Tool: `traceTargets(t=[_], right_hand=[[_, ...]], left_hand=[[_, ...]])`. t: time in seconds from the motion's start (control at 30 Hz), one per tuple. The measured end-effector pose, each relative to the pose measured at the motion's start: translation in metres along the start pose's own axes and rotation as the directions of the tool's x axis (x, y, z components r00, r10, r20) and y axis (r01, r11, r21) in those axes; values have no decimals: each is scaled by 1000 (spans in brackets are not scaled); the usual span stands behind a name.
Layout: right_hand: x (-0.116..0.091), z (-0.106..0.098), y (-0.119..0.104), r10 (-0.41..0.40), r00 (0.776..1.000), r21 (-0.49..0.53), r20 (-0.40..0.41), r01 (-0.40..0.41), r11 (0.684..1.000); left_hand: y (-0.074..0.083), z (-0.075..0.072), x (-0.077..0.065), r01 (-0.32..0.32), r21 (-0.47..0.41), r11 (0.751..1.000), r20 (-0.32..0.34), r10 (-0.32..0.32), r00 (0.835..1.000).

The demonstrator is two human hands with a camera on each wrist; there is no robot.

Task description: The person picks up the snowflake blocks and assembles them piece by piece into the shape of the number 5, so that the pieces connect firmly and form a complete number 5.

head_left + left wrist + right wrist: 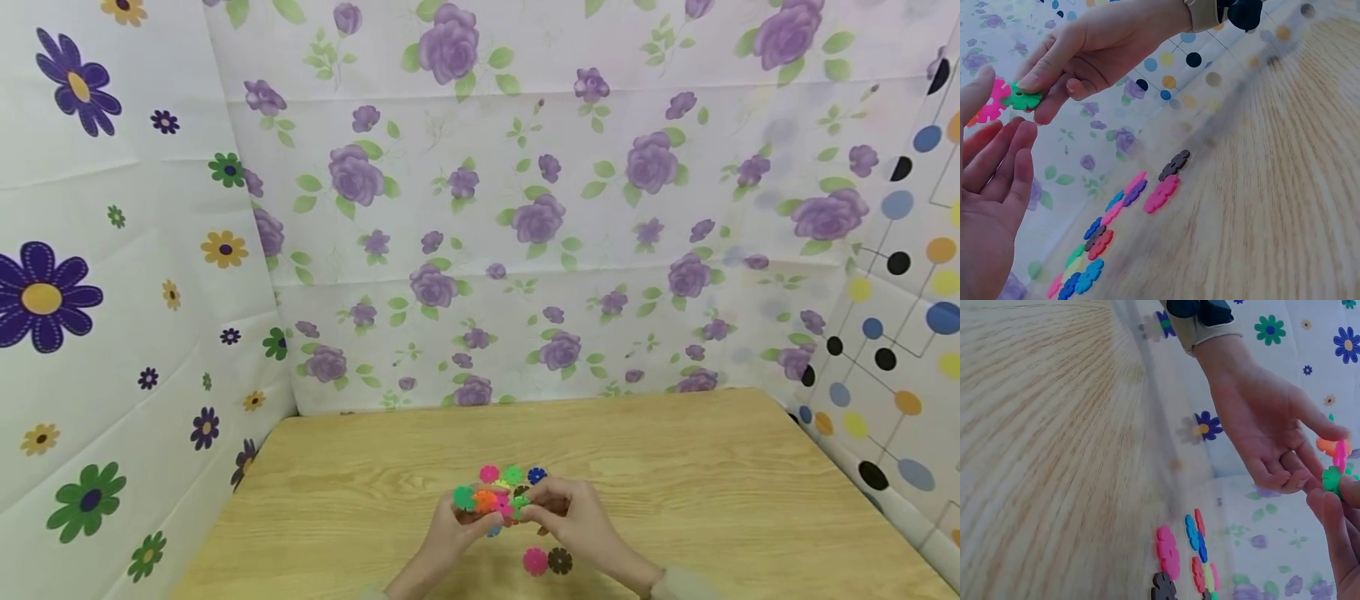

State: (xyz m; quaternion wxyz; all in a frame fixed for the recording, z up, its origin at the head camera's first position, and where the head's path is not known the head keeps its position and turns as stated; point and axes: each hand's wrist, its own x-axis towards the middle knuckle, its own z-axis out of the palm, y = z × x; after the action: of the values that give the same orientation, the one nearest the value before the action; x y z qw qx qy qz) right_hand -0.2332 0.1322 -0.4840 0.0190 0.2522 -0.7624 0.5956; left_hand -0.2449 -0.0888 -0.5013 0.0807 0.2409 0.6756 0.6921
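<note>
Above the table, my left hand [450,525] holds a short chain of flower-shaped plastic linking discs between thumb and fingers: a green disc [464,498], an orange disc [484,500] and a pink disc [502,506]. At the chain's right end, my right hand [573,512] pinches a lighter green disc [1024,97] by its edge. That disc meets the pink one in the left wrist view; whether their slots are fully joined cannot be told. Fingers partly cover the chain in the right wrist view.
On the wooden table [337,475], a pink disc [535,561] and a dark brown disc [560,560] lie near me. Several more loose discs, including a dark blue one [537,475], lie behind and below the hands. Patterned cloths [495,325] surround the table at back and sides.
</note>
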Motion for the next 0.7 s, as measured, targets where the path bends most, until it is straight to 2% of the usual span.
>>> traceTargets(t=[0.23,0.37,0.43,0.6,0.7], right_hand=[[1,2,1,25,1000,12,-1,-25,1000],[0,4,-2,33,999,-1,6,-33,999],[0,6,-4,45,999,-2,7,-45,999],[-1,8,-6,63,998,2,0,-63,998],[0,8,-5,62,998,-14,-4,-62,998]], left_hand=[[-5,8,1,-44,-123,991,35,49,998],[-7,17,5,-16,-89,996,-51,12,999],[-8,20,6,19,-72,997,-97,-26,995],[-8,21,7,119,-43,992,-199,-125,972],[-7,20,7,146,-21,989,-243,-146,959]])
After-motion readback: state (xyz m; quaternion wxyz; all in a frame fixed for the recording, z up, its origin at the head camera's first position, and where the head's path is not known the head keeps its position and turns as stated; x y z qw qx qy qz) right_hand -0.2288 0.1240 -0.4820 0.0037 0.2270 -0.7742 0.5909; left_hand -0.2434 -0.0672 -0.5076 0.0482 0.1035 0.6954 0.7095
